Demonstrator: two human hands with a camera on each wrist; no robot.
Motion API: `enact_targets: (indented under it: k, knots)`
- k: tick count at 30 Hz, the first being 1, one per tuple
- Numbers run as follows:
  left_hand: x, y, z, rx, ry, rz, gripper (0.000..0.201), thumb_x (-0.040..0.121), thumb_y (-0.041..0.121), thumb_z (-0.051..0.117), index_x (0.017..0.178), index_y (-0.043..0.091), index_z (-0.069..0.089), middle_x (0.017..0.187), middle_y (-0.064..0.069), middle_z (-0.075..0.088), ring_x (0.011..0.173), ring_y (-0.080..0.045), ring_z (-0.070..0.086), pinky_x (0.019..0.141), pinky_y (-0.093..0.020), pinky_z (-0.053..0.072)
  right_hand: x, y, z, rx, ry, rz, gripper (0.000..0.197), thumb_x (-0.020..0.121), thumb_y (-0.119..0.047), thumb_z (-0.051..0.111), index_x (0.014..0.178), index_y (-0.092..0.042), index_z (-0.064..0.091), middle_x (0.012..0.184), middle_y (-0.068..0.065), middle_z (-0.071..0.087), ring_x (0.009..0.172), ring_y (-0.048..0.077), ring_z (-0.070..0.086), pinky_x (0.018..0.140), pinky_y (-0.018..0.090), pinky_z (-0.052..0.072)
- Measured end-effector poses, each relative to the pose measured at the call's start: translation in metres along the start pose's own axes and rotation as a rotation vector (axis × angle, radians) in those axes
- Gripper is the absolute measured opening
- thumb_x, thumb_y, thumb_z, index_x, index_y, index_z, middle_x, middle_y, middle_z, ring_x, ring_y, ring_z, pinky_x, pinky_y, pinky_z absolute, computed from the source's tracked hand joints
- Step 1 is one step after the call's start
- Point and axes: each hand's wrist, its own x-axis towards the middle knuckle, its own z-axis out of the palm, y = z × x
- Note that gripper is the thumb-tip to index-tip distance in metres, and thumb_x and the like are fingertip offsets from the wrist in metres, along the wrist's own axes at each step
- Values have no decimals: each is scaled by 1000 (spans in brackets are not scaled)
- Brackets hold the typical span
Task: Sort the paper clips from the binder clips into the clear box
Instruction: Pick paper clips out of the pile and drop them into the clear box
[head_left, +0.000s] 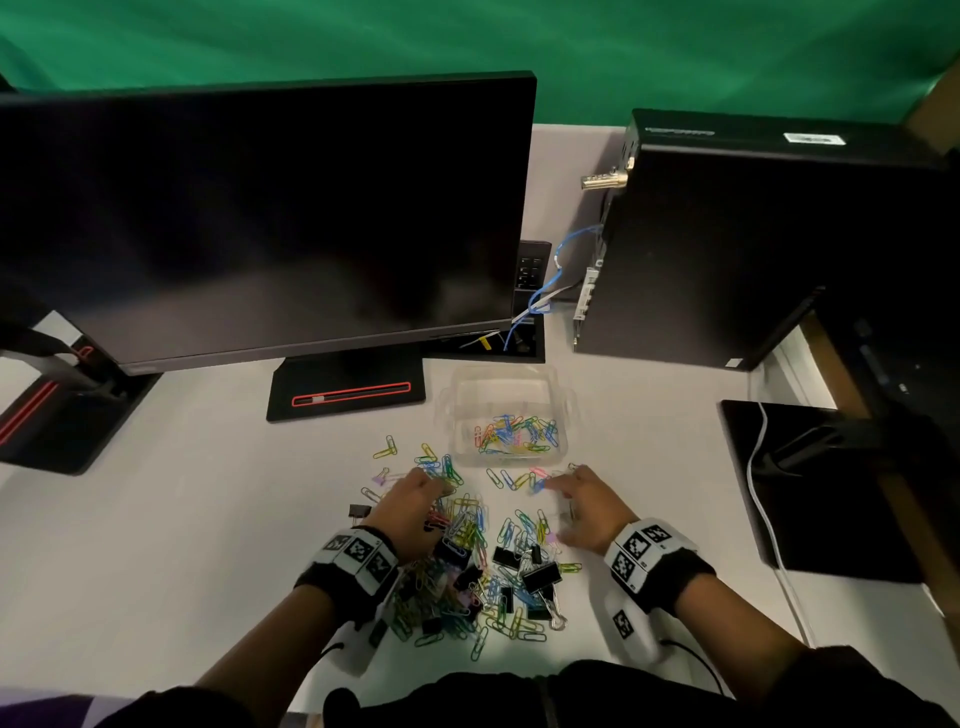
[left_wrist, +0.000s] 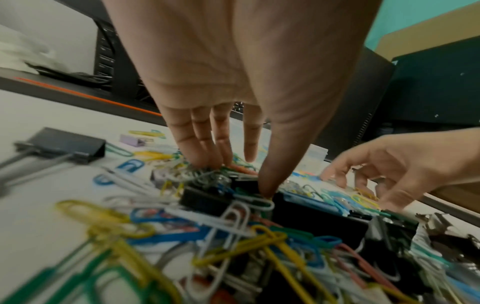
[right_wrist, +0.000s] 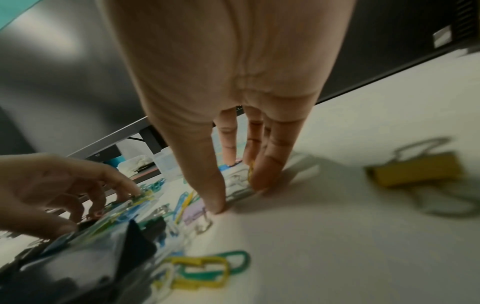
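A mixed pile of coloured paper clips and black binder clips (head_left: 483, 566) lies on the white desk in front of me. Behind it stands the clear box (head_left: 457, 410), with several paper clips in its near half. My left hand (head_left: 431, 499) (left_wrist: 233, 176) rests on the pile's far left. Its straight fingers (left_wrist: 207, 158) and thumb press on clips around a black binder clip. My right hand (head_left: 561, 506) (right_wrist: 237, 195) is spread on the desk just right of the pile. A few loose paper clips (right_wrist: 239, 183) lie between its thumb and fingertips.
A yellow binder clip (right_wrist: 415, 172) lies right of my right hand. A black binder clip (head_left: 359, 511) and a purple one (head_left: 381, 478) sit left of the pile. A monitor (head_left: 260, 218) and its base (head_left: 345, 389) stand behind, a computer tower (head_left: 753, 244) at back right, a black pad (head_left: 831, 493) at right.
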Motion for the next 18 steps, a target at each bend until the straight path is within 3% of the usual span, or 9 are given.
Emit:
enact_targets:
  k: [2,6,10,14,16,18]
  knots:
    - [5,3,2,25,-35,19,56,82,15,60,135,17,42,131,-7,41,122,-22,43,105,-28,36,6,-9,1,-4,-6,-19,75,72,-9,72,138,-19,36,112,3,36,116,22,46,95,19,34]
    - [12,8,4,50,-71,38,59,83,13,57,139,19,37,136,-7,37,127,-24,39,107,-31,37,18,-22,3,0,-30,-54,83,72,-4,71,142,-17,28,128,11,38,121,22,44,99,21,34]
    - [21,18,2,46,-70,37,58,86,23,55,139,18,35,131,-7,40,125,-24,38,107,-34,37,27,-33,6,-9,6,-113,62,80,-2,56,137,-16,38,130,10,41,121,23,46,99,21,36]
    - [28,31,8,55,-92,-30,73,79,42,63,140,18,32,136,-7,34,129,-25,33,108,-39,37,28,-40,13,-170,5,-169,68,79,-27,65,139,-15,35,131,8,38,122,25,39,104,34,38]
    - [30,37,14,100,-83,-27,82,73,49,68,140,20,31,138,-7,31,127,-26,33,107,-42,38,27,-42,17,-251,-5,-188,80,73,-41,69,140,-16,32,130,7,35,118,26,36,100,39,40]
    - [31,40,18,118,-75,-24,87,68,49,73,139,20,32,137,-7,31,125,-26,35,104,-42,40,27,-43,21,-255,-16,-194,86,68,-44,73,138,-17,32,126,7,34,113,25,36,96,40,42]
